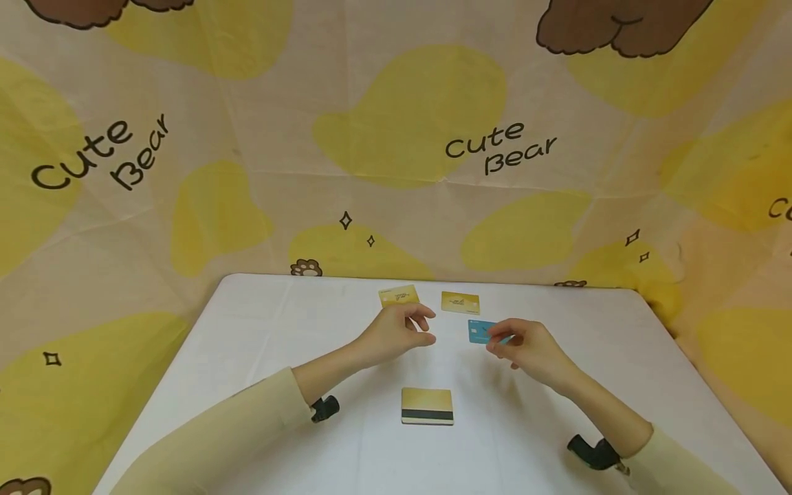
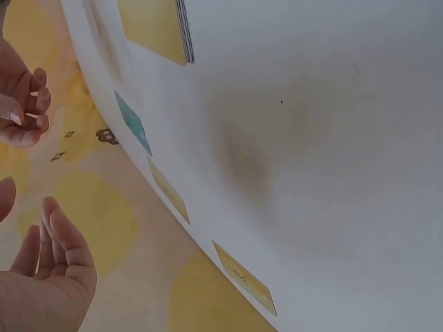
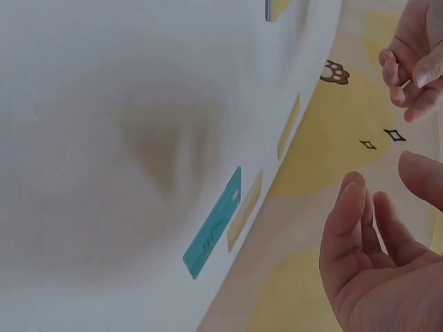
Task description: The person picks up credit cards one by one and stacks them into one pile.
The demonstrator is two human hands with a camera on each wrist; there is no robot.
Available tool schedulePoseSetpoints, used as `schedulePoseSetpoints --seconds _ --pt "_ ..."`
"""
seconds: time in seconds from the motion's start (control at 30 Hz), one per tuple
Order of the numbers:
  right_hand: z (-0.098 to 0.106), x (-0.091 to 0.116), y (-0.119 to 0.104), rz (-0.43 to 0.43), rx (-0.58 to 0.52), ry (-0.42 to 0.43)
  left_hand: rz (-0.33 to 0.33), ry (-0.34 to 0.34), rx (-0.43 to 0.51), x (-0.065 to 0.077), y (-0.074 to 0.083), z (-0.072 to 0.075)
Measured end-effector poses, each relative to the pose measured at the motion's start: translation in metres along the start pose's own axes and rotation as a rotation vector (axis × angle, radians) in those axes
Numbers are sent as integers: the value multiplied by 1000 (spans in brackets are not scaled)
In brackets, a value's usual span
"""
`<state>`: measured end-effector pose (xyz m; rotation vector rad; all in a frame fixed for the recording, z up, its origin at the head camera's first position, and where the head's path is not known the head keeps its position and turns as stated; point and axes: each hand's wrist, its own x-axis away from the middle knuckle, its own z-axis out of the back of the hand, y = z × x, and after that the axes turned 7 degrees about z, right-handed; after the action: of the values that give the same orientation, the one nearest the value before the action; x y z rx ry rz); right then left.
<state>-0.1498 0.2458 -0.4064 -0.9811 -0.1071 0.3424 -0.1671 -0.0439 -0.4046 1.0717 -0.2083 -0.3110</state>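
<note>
A teal card (image 1: 478, 331) with a chip lies flat on the white table, partly covered by my right hand (image 1: 533, 352) in the head view. The right wrist view shows that hand raised over the table, thumb apart from its bent fingers (image 3: 344, 232), holding nothing. My left hand (image 1: 392, 335) hovers to the left, fingers loosely bent and thumb apart, also holding nothing. It overlaps the lower edge of a gold card (image 1: 397, 295) at the back. A second gold card (image 1: 460, 302) lies behind the teal one. Closer to me sits a stack of gold cards (image 1: 427, 400) with a dark stripe on top.
The white table (image 1: 266, 316) ends at a back edge just behind the two gold cards. Beyond it hangs a yellow and beige cloth (image 1: 396, 124) printed with bears and lettering. Dark wrist cameras (image 1: 326, 408) are strapped beneath both forearms.
</note>
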Motion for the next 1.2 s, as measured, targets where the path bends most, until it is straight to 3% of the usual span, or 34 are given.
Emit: schedulePoseSetpoints --seconds 0.37,0.6,1.2 --pt "14 -7 11 13 56 50 14 23 -7 -30 -5 -11" --pt "23 -15 22 -16 62 71 60 26 -13 -46 -7 -18" --pt "43 -33 55 -83 81 43 106 -9 40 -80 -2 -29"
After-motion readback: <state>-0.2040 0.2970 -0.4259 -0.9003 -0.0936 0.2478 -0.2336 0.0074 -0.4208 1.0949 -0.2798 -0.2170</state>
